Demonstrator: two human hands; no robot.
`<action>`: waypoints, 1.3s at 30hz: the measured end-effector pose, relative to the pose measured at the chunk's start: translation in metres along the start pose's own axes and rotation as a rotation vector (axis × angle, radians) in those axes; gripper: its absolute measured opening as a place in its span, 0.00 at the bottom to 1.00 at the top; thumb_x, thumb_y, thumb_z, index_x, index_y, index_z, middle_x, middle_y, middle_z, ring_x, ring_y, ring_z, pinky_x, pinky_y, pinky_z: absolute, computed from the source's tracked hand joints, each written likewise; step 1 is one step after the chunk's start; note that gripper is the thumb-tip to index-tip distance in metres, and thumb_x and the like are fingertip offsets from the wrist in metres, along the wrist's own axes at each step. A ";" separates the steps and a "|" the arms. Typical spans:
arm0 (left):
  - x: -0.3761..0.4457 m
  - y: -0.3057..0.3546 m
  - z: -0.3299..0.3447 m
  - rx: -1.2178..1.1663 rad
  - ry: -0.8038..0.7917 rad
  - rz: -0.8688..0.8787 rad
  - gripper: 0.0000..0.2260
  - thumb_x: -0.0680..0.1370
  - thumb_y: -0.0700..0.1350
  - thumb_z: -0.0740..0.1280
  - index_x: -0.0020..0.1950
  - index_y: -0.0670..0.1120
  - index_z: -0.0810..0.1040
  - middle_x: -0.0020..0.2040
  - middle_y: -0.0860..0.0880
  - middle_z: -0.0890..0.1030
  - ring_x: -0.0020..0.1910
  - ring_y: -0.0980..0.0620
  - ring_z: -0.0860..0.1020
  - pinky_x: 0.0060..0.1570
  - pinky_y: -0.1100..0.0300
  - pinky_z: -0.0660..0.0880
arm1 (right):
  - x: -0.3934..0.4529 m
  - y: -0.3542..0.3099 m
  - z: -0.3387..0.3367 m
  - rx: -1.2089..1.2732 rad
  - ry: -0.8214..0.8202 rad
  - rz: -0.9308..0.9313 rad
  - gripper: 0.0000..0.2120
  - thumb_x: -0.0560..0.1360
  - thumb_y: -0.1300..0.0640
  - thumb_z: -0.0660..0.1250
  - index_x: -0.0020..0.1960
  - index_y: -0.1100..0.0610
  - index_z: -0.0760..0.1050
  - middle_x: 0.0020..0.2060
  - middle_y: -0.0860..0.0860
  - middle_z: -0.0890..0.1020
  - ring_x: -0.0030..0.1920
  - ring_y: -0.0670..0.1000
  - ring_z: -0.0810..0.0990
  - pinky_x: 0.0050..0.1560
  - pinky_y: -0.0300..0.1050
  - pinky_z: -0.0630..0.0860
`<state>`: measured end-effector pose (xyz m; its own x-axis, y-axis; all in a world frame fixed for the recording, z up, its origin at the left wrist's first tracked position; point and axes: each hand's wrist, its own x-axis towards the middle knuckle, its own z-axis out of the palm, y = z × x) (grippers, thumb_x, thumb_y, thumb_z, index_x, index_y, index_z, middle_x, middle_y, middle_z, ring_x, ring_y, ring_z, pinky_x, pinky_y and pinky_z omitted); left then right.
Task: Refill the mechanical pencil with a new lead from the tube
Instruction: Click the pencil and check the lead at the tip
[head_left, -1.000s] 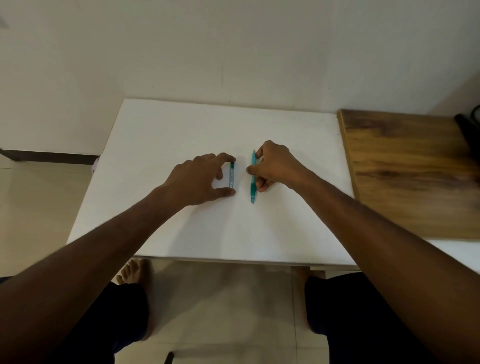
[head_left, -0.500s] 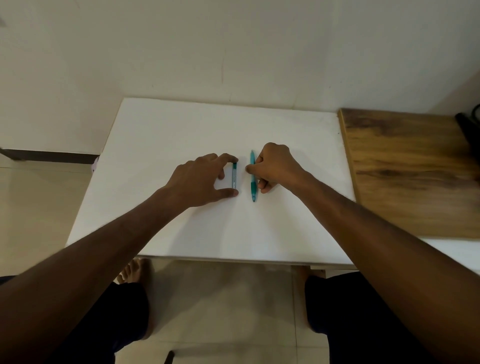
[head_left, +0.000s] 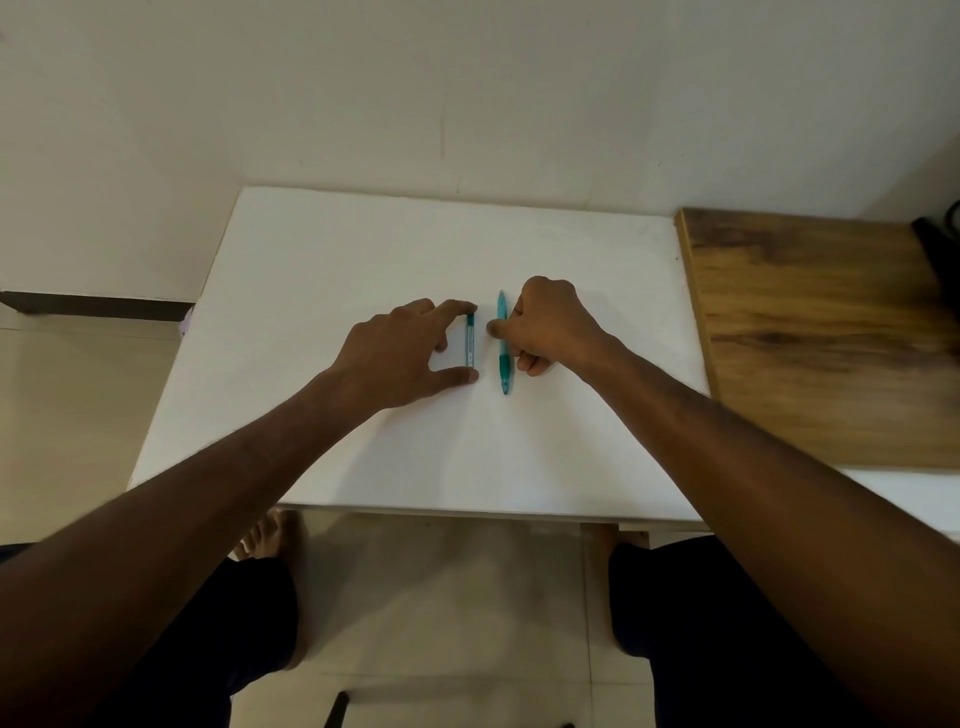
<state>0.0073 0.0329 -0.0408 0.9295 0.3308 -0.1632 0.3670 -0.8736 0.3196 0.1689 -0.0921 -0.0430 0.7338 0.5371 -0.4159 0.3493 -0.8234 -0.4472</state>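
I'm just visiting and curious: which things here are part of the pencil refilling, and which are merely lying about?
Part of the job:
- slim teal plastic mechanical pencil, pinched by the right hand
- small clear lead tube with teal label, held end to end by the left hand
- white table under both

Lying about:
- brown wooden board
- black object at the right edge

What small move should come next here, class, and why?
Probably lifting both items off the white table: the left hand pinches the short clear lead tube end to end, the right hand grips the teal mechanical pencil, and both lie flat, unopened.
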 end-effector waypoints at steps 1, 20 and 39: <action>0.000 0.001 0.000 0.005 0.000 -0.003 0.38 0.77 0.71 0.70 0.83 0.62 0.62 0.58 0.55 0.78 0.53 0.54 0.78 0.45 0.56 0.70 | 0.000 -0.001 0.000 -0.006 -0.001 -0.001 0.16 0.79 0.46 0.77 0.45 0.59 0.80 0.30 0.54 0.86 0.26 0.51 0.87 0.31 0.42 0.85; 0.003 -0.009 0.004 -0.171 0.027 -0.128 0.27 0.81 0.63 0.70 0.77 0.57 0.70 0.46 0.65 0.78 0.48 0.55 0.76 0.39 0.58 0.69 | -0.009 -0.010 -0.020 0.333 -0.034 -0.082 0.08 0.81 0.54 0.72 0.49 0.58 0.78 0.40 0.53 0.89 0.37 0.48 0.90 0.44 0.43 0.88; -0.012 0.041 -0.019 -1.198 -0.190 -0.344 0.25 0.89 0.61 0.53 0.54 0.52 0.87 0.53 0.53 0.90 0.44 0.54 0.82 0.47 0.56 0.74 | -0.028 -0.023 -0.045 1.651 -0.395 -0.160 0.28 0.82 0.39 0.47 0.27 0.51 0.57 0.21 0.46 0.58 0.23 0.47 0.52 0.26 0.37 0.54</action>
<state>0.0118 -0.0004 -0.0079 0.7959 0.3334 -0.5053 0.4839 0.1512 0.8620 0.1664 -0.0969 0.0150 0.4867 0.8083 -0.3313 -0.7173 0.1533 -0.6797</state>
